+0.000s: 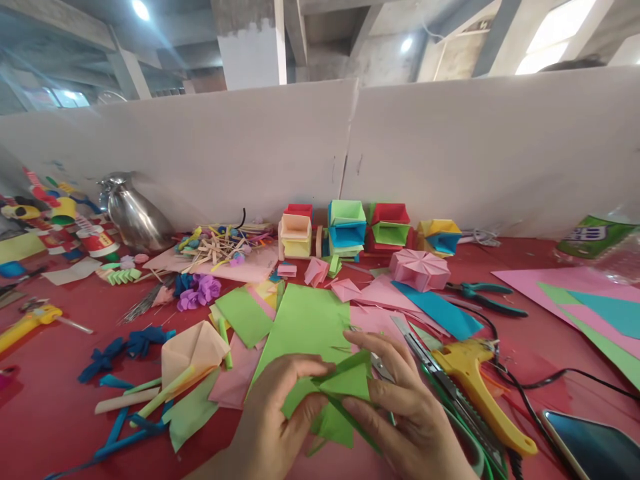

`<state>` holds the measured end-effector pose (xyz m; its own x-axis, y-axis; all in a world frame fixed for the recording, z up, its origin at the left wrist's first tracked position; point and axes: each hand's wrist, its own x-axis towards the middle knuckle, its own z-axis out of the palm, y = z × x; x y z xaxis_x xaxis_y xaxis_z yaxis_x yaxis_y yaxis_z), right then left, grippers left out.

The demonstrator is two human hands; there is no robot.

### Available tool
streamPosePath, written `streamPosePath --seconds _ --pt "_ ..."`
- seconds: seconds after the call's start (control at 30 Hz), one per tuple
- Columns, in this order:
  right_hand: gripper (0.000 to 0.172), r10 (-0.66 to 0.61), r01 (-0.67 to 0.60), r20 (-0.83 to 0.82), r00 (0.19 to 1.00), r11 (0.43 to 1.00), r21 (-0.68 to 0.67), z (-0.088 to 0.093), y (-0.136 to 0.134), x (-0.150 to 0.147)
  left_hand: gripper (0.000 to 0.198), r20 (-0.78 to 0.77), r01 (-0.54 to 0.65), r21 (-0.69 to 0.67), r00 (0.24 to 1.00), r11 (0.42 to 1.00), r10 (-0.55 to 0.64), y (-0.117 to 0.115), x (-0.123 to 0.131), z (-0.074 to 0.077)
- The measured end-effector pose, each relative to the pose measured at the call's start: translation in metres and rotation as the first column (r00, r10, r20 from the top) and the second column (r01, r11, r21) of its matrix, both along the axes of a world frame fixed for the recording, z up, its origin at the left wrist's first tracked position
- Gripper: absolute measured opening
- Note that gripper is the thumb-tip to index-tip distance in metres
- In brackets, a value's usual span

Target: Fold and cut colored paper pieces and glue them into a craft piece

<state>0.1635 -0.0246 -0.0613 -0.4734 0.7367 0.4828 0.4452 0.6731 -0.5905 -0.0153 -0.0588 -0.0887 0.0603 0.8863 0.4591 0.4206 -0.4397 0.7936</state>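
Both the left hand [280,403] and right hand [413,407] pinch the folded green paper [346,385] between them, near the flat green sheet [306,319]. I judge it partly folded, shaping remaining; paper boxes [348,235] behind look finished.

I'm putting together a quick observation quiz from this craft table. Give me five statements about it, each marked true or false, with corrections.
1. The left hand and right hand both hold the folded green paper. True.
2. The teal-handled pliers lie left of the pink folded-paper box. False: they lie to its right.
3. A metal jug stands on the left side of the table. True.
4. The utility knife lies on the smartphone. False: it lies between the right hand and the yellow glue gun.
5. The smartphone's screen is dark. True.
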Motion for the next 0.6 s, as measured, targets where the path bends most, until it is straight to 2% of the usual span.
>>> streamPosePath --seconds 0.03,0.1,0.2,0.3,0.43,0.6 --pt "0.018 0.008 -0.008 -0.001 1.0 1.0 0.01 0.0 0.0 0.001 0.017 -0.024 0.002 0.033 1.0 0.999 -0.001 0.001 -0.001 0.003" --pt "0.012 0.04 -0.04 -0.03 0.999 0.999 0.008 0.001 0.001 0.005 0.015 -0.038 -0.002 0.116 0.999 0.993 0.006 0.004 -0.003 0.009" --pt "0.017 0.055 -0.055 -0.068 0.996 0.998 0.011 0.005 0.005 0.012 0.016 -0.04 -0.033 0.22 0.998 0.975 0.043 0.005 -0.007 0.013" --pt "0.014 0.051 -0.047 -0.032 0.998 0.992 0.113 0.008 0.01 0.015 0.016 -0.044 -0.074 0.265 0.995 0.961 0.089 0.005 -0.009 0.012" --pt "0.01 0.075 -0.075 0.01 0.997 0.96 0.269 0.008 0.013 0.014 0.014 0.005 -0.063 0.229 0.998 0.971 0.063 0.004 -0.007 0.01" --pt "0.018 0.049 -0.048 0.008 0.999 0.925 0.376 0.006 0.013 0.009 0.009 0.145 0.014 0.037 0.989 0.999 -0.02 0.002 -0.005 0.011"
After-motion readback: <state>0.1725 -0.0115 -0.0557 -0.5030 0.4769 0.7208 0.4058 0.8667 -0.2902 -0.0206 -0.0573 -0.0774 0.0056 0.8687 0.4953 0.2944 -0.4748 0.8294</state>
